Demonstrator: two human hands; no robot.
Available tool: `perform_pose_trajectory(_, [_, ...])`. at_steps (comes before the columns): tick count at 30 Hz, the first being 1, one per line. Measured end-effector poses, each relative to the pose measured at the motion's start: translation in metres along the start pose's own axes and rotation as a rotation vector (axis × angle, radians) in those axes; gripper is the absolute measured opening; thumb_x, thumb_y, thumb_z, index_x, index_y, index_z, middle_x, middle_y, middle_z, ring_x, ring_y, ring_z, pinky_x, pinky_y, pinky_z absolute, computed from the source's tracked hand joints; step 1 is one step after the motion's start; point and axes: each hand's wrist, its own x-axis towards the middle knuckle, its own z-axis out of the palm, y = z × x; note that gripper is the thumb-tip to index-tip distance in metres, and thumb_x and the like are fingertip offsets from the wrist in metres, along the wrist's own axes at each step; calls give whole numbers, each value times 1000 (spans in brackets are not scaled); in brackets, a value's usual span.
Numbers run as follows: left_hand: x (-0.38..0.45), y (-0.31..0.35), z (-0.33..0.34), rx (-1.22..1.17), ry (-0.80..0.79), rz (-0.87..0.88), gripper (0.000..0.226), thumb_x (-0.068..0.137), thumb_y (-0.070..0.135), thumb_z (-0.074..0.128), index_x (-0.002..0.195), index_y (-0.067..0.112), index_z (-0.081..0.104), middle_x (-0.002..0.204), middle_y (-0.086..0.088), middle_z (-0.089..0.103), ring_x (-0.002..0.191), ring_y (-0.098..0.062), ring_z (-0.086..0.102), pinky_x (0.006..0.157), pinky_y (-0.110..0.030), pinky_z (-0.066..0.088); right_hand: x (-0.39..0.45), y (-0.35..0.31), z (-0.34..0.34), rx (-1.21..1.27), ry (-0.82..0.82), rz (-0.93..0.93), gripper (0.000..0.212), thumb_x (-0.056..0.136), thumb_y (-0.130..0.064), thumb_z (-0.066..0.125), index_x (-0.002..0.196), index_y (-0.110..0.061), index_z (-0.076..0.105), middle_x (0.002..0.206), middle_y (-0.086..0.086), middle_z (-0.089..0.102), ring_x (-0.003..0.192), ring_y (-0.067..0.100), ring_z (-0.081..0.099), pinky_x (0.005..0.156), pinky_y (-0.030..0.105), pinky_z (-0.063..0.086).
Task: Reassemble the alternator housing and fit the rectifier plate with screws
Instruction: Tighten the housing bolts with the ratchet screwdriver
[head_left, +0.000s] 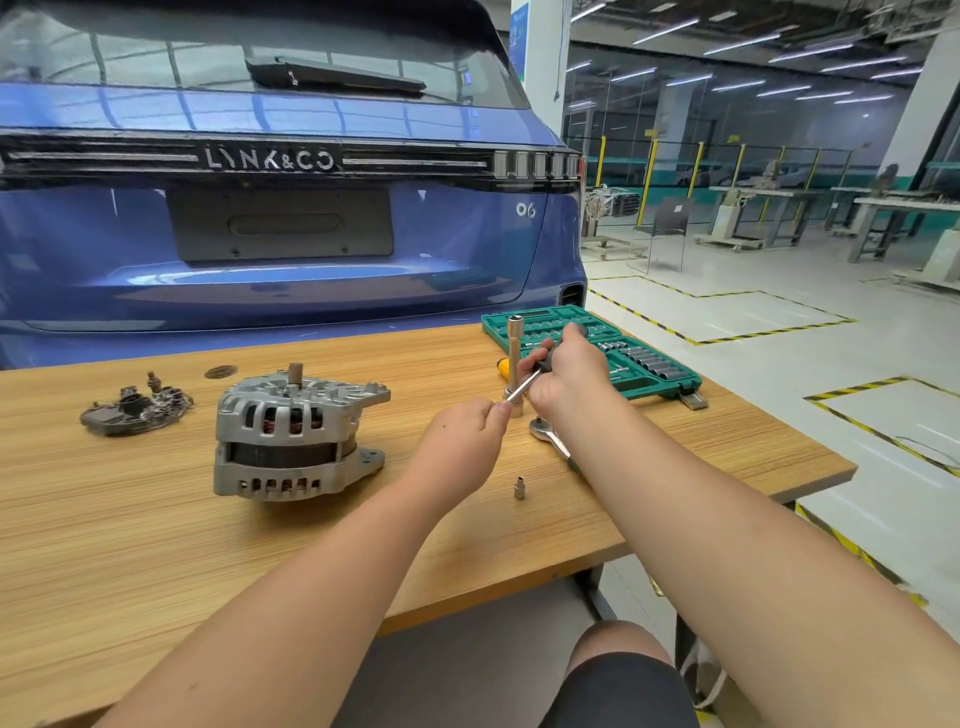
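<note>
The grey alternator (291, 436) stands on the wooden table (156, 545), shaft up, its two housing halves closed together. The dark rectifier plate (136, 408) lies apart to its left. My right hand (563, 374) grips the black handle of a driver tool (530, 382) above the table. My left hand (467, 441) pinches the tool's metal tip. Both hands are to the right of the alternator, not touching it.
A tall socket (515, 358) stands upright behind the hands. A ratchet (551, 439) and a small socket (519, 488) lie on the table nearby. An open green socket case (639, 364) sits at the right rear. A blue car (285, 208) stands behind the table.
</note>
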Motion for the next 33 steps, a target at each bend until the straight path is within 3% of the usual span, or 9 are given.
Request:
perform_pose_trajectory(7, [3,-3,-2,55,18,-12,43,111,33,33,89,12,63,71,5,52,65,-10,45,55,-29,30,12,15,2,-12,12,36,35,106,-37,49,85,-9,51,67,0,50,37,8,39,36,16,35])
perform_pose_trajectory(12, [-23,-47,-5,73,-18,-69,44,110,38,34,86,13,61,83,-3,62,78,-15,54,64,-28,37,42,-39,-26,-143,275,-161,28,106,-30,35,88,-12,49,69,3,52,46,14,48,39,20,38])
perform_pose_trajectory(14, [-26,-61,-3,-14,-14,-132,42,110,39,34,90,16,63,88,0,64,83,-13,57,66,-27,39,46,-47,-24,-117,182,-165,32,106,-37,42,88,-12,50,68,2,48,37,11,41,39,17,37])
perform_pose_trajectory(17, [-16,-58,11,-75,-29,-171,39,110,40,34,96,22,65,95,7,63,89,-9,56,67,-25,38,37,-22,-11,-282,45,-96,30,105,-39,52,91,-12,52,71,2,50,45,10,42,40,18,40])
perform_pose_trajectory(22, [-2,-58,28,-53,3,-158,36,109,39,40,114,17,68,105,2,66,99,-17,58,77,-31,40,31,-2,-23,-792,-69,-41,16,108,-19,42,104,-8,52,76,8,53,57,17,54,44,25,51])
perform_pose_trajectory(24, [2,-57,33,-56,2,-154,30,108,41,42,115,21,64,99,7,64,94,-15,58,69,-30,40,30,2,-30,-1135,-134,-109,15,106,-14,45,110,-3,54,80,10,59,60,21,62,50,28,54])
perform_pose_trajectory(27, [9,-53,44,-28,-18,-125,24,106,42,47,115,24,61,94,9,65,88,-12,60,68,-31,44,28,5,-35,-1756,-177,-317,19,102,-22,55,99,-4,59,86,13,72,77,26,71,70,39,61])
perform_pose_trajectory(30, [14,-52,51,74,-24,-64,23,104,40,52,112,22,63,97,9,65,91,-15,58,75,-34,45,26,6,-40,-2158,-202,-400,18,97,-27,60,96,-9,58,86,7,63,74,21,62,54,30,46])
perform_pose_trajectory(33, [19,-51,54,103,-41,-7,23,103,38,54,112,21,66,103,4,66,96,-18,57,77,-32,42,32,13,-48,-2322,-194,-435,14,96,-24,60,99,-12,52,92,6,57,81,23,60,53,29,41])
